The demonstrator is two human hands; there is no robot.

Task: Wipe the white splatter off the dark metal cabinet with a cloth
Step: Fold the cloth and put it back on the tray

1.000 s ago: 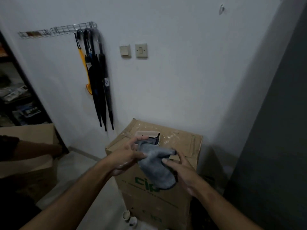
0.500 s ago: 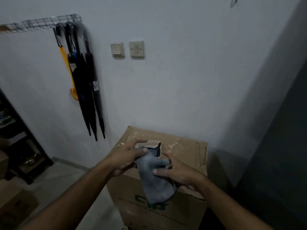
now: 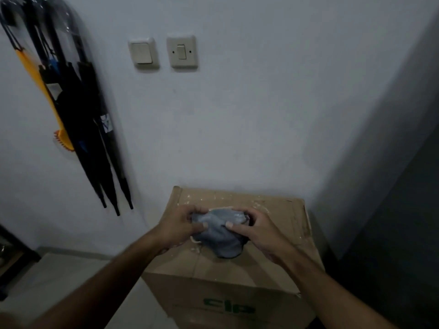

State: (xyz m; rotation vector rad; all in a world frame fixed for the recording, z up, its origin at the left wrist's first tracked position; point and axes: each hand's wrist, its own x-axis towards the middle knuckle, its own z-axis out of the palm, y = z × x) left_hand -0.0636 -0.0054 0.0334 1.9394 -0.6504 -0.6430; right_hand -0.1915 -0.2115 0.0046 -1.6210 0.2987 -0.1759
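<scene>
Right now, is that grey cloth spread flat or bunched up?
Bunched up: the left hand and right hand pinch the grey cloth into a crumpled wad.

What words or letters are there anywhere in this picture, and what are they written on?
"cip": green letters on the front of the cardboard box; the letters are a bit blurred, so that reading is my best guess.
White tag on one hanging umbrella: blue marks, too blurred to read.
Nothing else has writing.

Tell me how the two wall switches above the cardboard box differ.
The left switch has one wide rocker filling most of its plate; the right switch has a small narrow rocker in the centre with a dark screw dot on each side. The left plate looks slightly smaller and sits a bit lower. Both are cream-coloured, side by side on the white wall.
</scene>
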